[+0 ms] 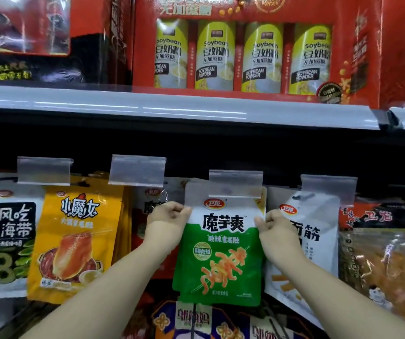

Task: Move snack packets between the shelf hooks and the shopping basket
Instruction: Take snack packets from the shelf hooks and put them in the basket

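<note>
Both hands pinch the green packet (218, 255) at its upper side edges: left hand (169, 216) at nine o'clock, right hand (273, 225) at three. That grip keeps it flat and level, its top tucked behind the clear tag (235, 183), seemingly at the hook. Neighbouring packets crowd both sides; open room lies toward six. No basket shows.

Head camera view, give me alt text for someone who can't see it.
Two bare hands, left hand and right hand, pinch the upper edges of a green-and-white snack packet at a shelf hook's clear label holder. Other packets hang alongside; a red soybean powder box sits on the shelf above.
</note>
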Demonstrator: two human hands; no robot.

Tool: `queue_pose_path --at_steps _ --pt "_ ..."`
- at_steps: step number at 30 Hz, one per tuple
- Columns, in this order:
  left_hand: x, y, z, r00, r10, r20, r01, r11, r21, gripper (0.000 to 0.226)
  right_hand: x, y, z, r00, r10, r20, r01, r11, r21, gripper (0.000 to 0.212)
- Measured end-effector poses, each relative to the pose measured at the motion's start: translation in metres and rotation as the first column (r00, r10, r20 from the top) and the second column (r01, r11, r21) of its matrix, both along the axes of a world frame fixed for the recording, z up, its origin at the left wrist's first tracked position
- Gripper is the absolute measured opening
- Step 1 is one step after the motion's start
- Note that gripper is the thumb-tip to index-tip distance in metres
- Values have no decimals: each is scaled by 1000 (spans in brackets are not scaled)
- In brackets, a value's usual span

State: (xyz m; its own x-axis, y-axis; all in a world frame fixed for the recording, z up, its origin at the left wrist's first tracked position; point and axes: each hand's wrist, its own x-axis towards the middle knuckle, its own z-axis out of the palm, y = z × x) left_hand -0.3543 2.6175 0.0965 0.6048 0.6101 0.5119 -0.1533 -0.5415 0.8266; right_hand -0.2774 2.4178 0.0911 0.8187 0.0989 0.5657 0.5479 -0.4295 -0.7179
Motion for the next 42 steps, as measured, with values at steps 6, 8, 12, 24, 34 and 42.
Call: queue_pose_path --at_steps 6,8,12,24,34,42 --pt "-13 2 -4 997 67 -41 -58 978 200 16 -9 6 -12 978 -68 198 96 986 -134 20" --pt "-20 -1 -3 990 122 -74 -94 947 308 17 -13 9 -16 964 -93 250 164 945 -282 21" --pt "-37 2 -5 963 235 -128 -145 861 487 16 -27 15 -16 924 -148 353 300 852 -428 34" --pt "-197 94 -40 674 700 -234 -131 425 896 27 -132 100 -18 766 360 532 294 540 -789 32" --pt "-481 186 -87 215 906 -365 -238 411 880 22 -332 274 -63 496 744 447 65 481 -874 27" --pt "-676 212 -203 -51 823 -566 -410 499 763 23 -496 371 -169 180 954 238 -84 256 -963 27"
